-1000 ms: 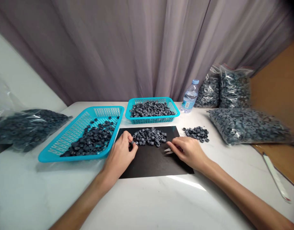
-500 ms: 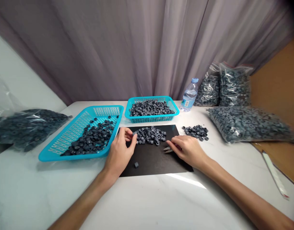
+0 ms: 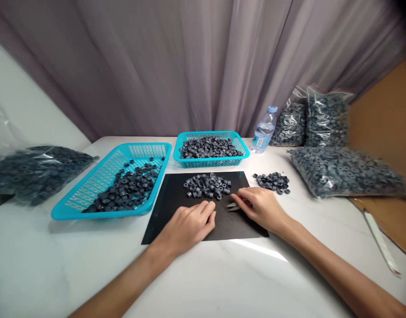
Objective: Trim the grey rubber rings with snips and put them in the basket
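My left hand (image 3: 191,225) is low over the black mat (image 3: 166,194), fingers curled together; whatever they hold, if anything, is hidden behind them. At the mat's right side my right hand (image 3: 257,205) is closed round tweezers (image 3: 233,206), whose two metal tips point left and stand slightly apart with nothing between them. A heap of small dark grey rings (image 3: 207,185) lies on the upper part of the mat, just beyond both hands. Off the mat's right edge a smaller pile of rings (image 3: 273,182) rests on the white table (image 3: 203,282).
A blue basket (image 3: 65,214) of rings stands left, another blue basket (image 3: 211,163) behind the mat. A water bottle (image 3: 264,130) and bags of rings (image 3: 342,172) are at right, with a white-handled tool (image 3: 381,243) nearer. Another full bag (image 3: 43,172) lies far left.
My left hand has moved from the heap's left side down and right to the mat's lower middle. The single loose ring there no longer shows. The right hand has stayed in place.
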The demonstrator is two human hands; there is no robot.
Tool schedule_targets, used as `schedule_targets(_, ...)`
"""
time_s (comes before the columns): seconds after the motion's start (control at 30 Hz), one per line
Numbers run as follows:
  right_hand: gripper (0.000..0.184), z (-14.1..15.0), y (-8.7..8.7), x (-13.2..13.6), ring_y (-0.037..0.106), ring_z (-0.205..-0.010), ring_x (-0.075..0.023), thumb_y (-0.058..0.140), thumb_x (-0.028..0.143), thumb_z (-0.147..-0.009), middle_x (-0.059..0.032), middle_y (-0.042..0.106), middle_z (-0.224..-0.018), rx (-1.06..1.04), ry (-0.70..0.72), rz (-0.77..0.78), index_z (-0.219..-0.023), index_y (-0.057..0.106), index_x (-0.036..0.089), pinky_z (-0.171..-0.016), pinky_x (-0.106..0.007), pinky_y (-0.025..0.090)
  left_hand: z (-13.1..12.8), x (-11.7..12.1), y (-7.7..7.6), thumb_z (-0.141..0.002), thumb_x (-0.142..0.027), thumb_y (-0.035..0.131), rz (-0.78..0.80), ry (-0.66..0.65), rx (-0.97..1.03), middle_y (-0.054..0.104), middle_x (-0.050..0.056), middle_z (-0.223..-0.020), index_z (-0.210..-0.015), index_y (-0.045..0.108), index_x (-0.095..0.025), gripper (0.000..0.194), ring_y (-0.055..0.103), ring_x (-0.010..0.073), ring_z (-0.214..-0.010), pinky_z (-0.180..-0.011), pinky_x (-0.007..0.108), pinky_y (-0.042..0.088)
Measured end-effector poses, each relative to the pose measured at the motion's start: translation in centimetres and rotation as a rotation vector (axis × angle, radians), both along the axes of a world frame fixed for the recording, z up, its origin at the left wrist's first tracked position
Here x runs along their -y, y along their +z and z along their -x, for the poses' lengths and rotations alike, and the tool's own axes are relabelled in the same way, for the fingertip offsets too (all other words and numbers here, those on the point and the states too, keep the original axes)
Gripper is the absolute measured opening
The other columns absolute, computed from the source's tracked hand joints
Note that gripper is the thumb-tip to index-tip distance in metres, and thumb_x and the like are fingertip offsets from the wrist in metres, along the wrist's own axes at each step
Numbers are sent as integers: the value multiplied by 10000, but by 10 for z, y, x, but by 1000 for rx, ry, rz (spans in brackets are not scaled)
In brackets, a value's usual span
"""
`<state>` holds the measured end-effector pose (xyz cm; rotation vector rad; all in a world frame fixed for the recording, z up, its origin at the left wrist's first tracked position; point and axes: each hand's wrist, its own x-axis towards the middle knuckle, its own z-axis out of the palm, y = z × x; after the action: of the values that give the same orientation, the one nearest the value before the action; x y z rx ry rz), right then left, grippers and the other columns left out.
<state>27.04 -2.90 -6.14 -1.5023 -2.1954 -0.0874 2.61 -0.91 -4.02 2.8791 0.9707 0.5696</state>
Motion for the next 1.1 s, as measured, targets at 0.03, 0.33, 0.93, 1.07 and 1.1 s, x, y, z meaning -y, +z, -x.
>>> schedule_targets(0.03,419,0,0,0,598,-607,-168,399,379,-1080,-32,656,-679,0,2,1,-740,578,213,-593,-290,330,2,-2,0,-985,-171,485,11,11,4,581,-20,-700,-843,551,-226,166,579,167,-545,-520,329,265)
schedule_targets(0.33,396,2,1,1,604,-606,-173,415,359,-1073,-28,654,-678,9,15,-6,-742,576,213,-585,-294,323,9,-13,1,-1021,-242,469,74,90,110,577,-32,-712,-869,516,-236,159,589,144,-574,-587,286,380)
schedule_targets(0.93,384,0,-2,0,584,-598,-156,435,356,-1070,-23,648,-674,19,22,-12,-748,574,200,-587,-283,290,10,-13,15,-1029,-366,507,324,-32,-9,626,-1,-1006,-1106,620,-249,181,645,172,-840,-740,296,457)
schedule_targets(1.07,379,-1,-2,0,584,-593,-154,435,355,-1069,-23,649,-668,22,22,-8,-755,578,200,-581,-283,287,13,-14,18,-1015,-390,538,330,-42,-30,632,2,-1041,-1144,605,-256,198,662,183,-891,-761,297,474)
schedule_targets(1.1,379,-1,-2,0,584,-591,-154,433,355,-1070,-24,650,-668,22,23,-9,-756,580,200,-580,-283,286,14,-14,19,-1008,-411,550,326,-48,-45,638,4,-1059,-1159,598,-257,221,666,187,-909,-766,297,480)
